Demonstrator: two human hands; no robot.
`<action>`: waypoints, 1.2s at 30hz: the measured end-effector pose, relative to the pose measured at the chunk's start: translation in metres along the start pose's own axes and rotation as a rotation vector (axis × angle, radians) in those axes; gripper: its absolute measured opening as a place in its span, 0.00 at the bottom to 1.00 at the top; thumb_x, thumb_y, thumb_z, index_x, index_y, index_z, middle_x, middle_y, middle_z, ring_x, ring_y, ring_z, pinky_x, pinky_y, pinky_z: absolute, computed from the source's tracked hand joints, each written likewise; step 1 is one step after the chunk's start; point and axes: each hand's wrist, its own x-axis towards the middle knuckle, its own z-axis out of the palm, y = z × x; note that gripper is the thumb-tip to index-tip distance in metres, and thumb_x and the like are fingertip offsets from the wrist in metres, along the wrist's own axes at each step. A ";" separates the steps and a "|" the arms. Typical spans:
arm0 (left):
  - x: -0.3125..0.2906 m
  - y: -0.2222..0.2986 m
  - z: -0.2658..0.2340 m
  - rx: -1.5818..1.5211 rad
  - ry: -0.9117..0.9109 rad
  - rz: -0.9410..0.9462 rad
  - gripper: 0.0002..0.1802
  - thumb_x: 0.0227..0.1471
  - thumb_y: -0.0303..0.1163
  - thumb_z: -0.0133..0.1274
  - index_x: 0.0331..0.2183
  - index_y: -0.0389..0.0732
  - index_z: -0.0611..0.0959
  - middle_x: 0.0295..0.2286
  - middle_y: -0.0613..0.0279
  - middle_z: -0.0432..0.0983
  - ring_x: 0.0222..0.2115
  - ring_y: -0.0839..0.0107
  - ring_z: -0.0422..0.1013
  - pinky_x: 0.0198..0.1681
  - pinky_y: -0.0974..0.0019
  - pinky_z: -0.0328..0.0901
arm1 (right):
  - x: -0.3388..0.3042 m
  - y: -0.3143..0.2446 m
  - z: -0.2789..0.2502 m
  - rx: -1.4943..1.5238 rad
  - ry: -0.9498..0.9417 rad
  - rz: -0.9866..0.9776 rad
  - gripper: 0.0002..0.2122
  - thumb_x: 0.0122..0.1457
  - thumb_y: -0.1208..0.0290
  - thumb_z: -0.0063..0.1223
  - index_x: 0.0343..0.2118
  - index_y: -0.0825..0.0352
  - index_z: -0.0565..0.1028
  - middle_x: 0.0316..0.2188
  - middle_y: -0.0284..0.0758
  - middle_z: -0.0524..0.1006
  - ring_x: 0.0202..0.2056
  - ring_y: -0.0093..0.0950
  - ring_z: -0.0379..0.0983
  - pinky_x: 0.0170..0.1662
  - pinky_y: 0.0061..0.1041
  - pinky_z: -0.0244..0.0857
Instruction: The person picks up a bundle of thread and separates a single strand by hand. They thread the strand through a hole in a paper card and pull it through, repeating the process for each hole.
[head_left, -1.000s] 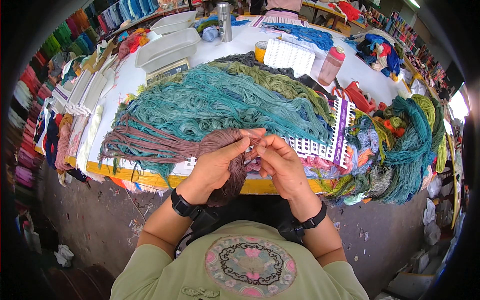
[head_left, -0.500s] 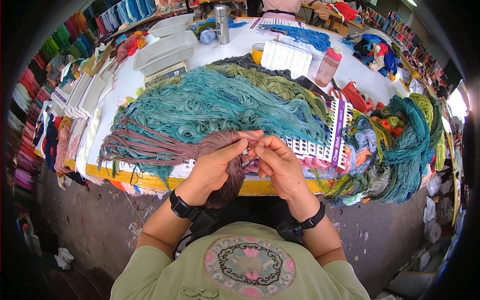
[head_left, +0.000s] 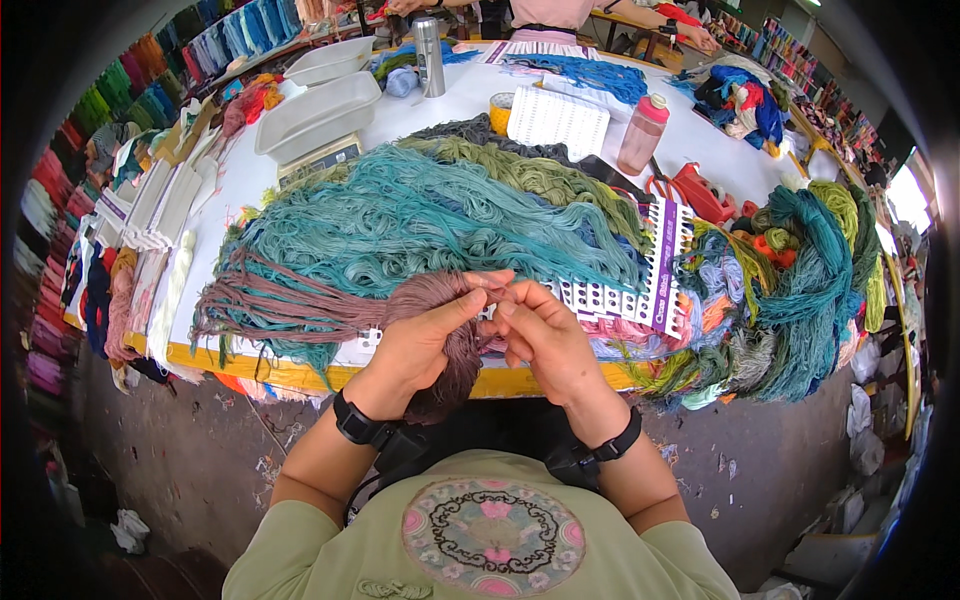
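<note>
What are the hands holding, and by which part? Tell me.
Left hand grips mauve yarn around its thick, bunched part; right hand is at its edge, hold unclear.

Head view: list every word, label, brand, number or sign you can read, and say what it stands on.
Purple strip on the holed white card: pale printed lettering, not copied out here.
White sheet: rows of small marks, too small to read.
Stacked cards at left: any print too blurred to read.
Brown yarn: no lettering visible.
</note>
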 end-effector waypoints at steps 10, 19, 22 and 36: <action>-0.018 0.040 -0.066 -0.186 0.135 -0.166 0.14 0.61 0.36 0.46 0.40 0.35 0.76 0.37 0.55 0.77 0.25 0.79 0.70 0.26 0.77 0.66 | -0.027 -0.035 -0.068 -0.369 0.663 -0.722 0.09 0.65 0.65 0.44 0.34 0.64 0.72 0.33 0.31 0.75 0.31 0.20 0.69 0.39 0.22 0.65; -0.109 0.112 -0.238 -0.383 0.492 0.382 0.17 0.61 0.32 0.44 0.49 0.35 0.71 0.34 0.59 0.76 0.18 0.88 0.58 0.16 0.84 0.53 | -0.254 -0.138 -0.311 -0.028 1.400 -1.015 0.07 0.58 0.72 0.49 0.39 0.64 0.71 0.23 0.26 0.67 0.21 0.13 0.58 0.22 0.09 0.51; -0.080 0.095 -0.153 -0.284 0.346 0.406 0.23 0.60 0.32 0.46 0.55 0.36 0.67 0.37 0.55 0.75 0.17 0.90 0.56 0.13 0.85 0.50 | -0.196 -0.138 -0.247 -0.369 1.349 -0.793 0.11 0.58 0.70 0.48 0.43 0.65 0.71 0.22 0.24 0.66 0.19 0.13 0.55 0.20 0.11 0.48; 0.039 -0.042 -0.067 0.191 0.149 -0.473 0.11 0.56 0.35 0.50 0.36 0.37 0.75 0.20 0.65 0.71 0.16 0.80 0.63 0.15 0.77 0.52 | 0.054 0.007 -0.035 -1.188 -0.068 -0.109 0.06 0.57 0.67 0.51 0.35 0.62 0.72 0.22 0.43 0.75 0.24 0.43 0.73 0.29 0.38 0.64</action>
